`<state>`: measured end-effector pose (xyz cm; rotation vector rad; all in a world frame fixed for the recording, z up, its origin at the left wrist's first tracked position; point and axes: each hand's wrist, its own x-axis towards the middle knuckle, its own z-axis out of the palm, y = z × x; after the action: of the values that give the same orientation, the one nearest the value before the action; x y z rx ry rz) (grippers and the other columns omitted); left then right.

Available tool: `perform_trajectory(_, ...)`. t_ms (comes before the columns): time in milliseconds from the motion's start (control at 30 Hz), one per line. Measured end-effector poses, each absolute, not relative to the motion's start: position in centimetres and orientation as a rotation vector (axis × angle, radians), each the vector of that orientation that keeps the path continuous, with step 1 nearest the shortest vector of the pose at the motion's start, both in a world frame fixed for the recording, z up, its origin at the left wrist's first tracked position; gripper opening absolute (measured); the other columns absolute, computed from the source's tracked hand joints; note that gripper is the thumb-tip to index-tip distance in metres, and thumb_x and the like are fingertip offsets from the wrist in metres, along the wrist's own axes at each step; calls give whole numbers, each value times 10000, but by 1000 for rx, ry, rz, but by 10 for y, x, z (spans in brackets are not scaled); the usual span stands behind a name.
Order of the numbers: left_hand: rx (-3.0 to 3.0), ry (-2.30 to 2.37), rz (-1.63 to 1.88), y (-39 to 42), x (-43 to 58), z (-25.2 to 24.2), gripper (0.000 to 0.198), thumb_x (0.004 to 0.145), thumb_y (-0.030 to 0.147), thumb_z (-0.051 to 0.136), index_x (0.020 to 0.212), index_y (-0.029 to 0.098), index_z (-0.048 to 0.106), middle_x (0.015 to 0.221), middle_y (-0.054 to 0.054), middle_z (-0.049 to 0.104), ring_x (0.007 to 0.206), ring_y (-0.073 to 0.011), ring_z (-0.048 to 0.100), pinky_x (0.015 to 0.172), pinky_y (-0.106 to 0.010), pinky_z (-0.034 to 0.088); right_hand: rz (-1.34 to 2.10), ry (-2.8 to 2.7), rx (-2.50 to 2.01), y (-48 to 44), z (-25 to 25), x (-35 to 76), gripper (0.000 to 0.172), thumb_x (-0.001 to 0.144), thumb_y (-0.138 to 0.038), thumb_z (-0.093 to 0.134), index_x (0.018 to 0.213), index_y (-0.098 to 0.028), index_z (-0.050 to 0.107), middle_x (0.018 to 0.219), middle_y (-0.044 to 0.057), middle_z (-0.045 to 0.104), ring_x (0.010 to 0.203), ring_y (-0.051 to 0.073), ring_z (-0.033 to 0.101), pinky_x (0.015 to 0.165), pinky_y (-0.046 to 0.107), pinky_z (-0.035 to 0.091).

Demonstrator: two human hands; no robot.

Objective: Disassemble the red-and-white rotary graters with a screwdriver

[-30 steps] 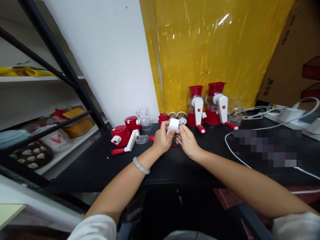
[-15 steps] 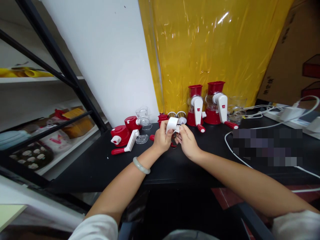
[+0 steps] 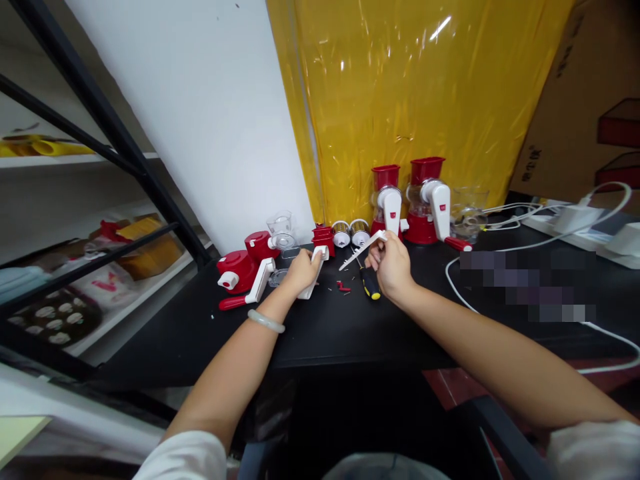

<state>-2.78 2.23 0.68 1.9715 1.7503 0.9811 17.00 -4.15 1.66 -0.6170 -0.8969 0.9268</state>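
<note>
**1 long white plastic piece (image 3: 315,276) in my left hand (image 3: 300,272), 1 thin white plastic strip (image 3: 361,252) in my right hand (image 3: 395,268)**

I use both of my 2 hands, and each is closed on 1 thing. My left fingers wrap the long piece, which slants over the black tabletop (image 3: 325,340); I cannot tell whether its lower end touches the surface. My right fingertips pinch the strip at its upper end, so it slopes down to the left, well apart from the long piece.

Just below my right hand is 1 black-and-yellow screwdriver (image 3: 371,284), its handle toward me; I cannot tell whether my hand touches it. Between my hands lies 1 small red plastic part (image 3: 343,287), with a few tiny slivers near it, too small to count surely.

Behind are 2 metal drums with white ends (image 3: 351,233), side by side, and 1 red ridged plastic part (image 3: 323,239) just left of them. To the right stand 2 upright red-and-white grinders (image 3: 427,220). To the left sit 2 rounded red plastic bases (image 3: 237,269), with 1 white crank with a red handle (image 3: 261,280) in front. I wear 1 pale bangle (image 3: 266,322) on my left wrist.
</note>
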Motion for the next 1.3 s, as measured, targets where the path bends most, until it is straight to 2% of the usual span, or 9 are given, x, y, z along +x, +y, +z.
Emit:
perform_trajectory(133, 2253, 1948, 735, 11, -22, 12, 396, 968, 550, 470, 872, 186, 593, 949, -187, 748, 939, -313, 727, 766, -361, 522, 954, -884, -593, -41, 16, 170, 339, 943, -471, 486, 741, -256, 320, 499, -95, 314, 395, 85, 282, 444, 235, 363)
perform_trajectory(367, 2355, 2130, 390, -10, 0, 20, 389, 995, 483, 422, 1051, 147, 611, 1075, -217, 735, 1024, -356, 719, 803, -394, 517, 1016, -889, -580, -42, 15, 166, 351, 913, -458, 542, 701, -246, 360, 469, -98, 351, 375, 72, 288, 422, 216, 376)
perform_trajectory(500, 2384, 2108, 549, -9, -2, 23, 365, 967, 435, 509, 1144, 128, 598, 1075, -202, 734, 990, -352, 721, 795, -413, 527, 1076, -909, -610, -41, 13, 165, 334, 915, -414, 540, 683, -242, 371, 443, -95, 365, 353, 70, 303, 412, 213, 379)
perform_trajectory(667, 2545, 1555, 1214, -21, -13, 52, 336, 1022, 374, 439, 1021, 156, 695, 1033, -114, 755, 988, -235, 702, 879, -350, 517, 1151, -959, -643, -36, 10, 166, 290, 898, -396, 555, 691, -237, 431, 427, -93, 391, 325, 73, 327, 400, 224, 398)
perform_trajectory(800, 2748, 1239, 1056, -54, -8, 67, 351, 950, 490, 596, 1020, 182, 749, 1006, -75, 770, 912, -207, 710, 796, -304, 528, 1224, -943, -613, -36, 9, 167, 280, 878, -421, 600, 719, -223, 483, 442, -91, 415, 326, 67, 352, 403, 223, 414)
perform_trajectory(867, 2872, 1372, 936, -72, -4, 65, 353, 906, 486, 663, 1049, 178, 758, 984, -83, 772, 887, -226, 715, 752, -307, 523, 1275, -963, -587, -38, 9, 167, 287, 872, -433, 622, 732, -214, 501, 455, -84, 439, 333, 65, 369, 414, 224, 430)
perform_trajectory(933, 2925, 1538, 839, -85, -3, 61, 301, 945, 411, 615, 1065, 176, 761, 969, -89, 773, 866, -233, 722, 716, -308, 515, 1332, -1026, -584, -40, 10, 168, 310, 868, -468, 642, 757, -206, 520, 478, -70, 481, 346, 71, 409, 431, 233, 456)
perform_trajectory(1100, 2630, 1908, 726, -86, -41, 70, 292, 928, 315, 599, 1144, 195, 755, 982, -74, 799, 892, -230, 740, 757, -301, 527, 1414, -1205, -706, -45, 13, 167, 375, 920, -564, 573, 891, -191, 567, 563, -18, 611, 412, 106, 555, 439, 225, 462)
perform_trajectory(1300, 2297, 2411, 274, -55, -112, 71, 289, 836, 333, 654, 1012, 159, 804, 991, -141, 793, 974, -306, 728, 786, -323, 513, 1401, -1303, -816, -44, 11, 164, 213, 929, -412, 596, 919, -207, 540, 545, -45, 612, 419, 101, 567, 450, 197, 450)
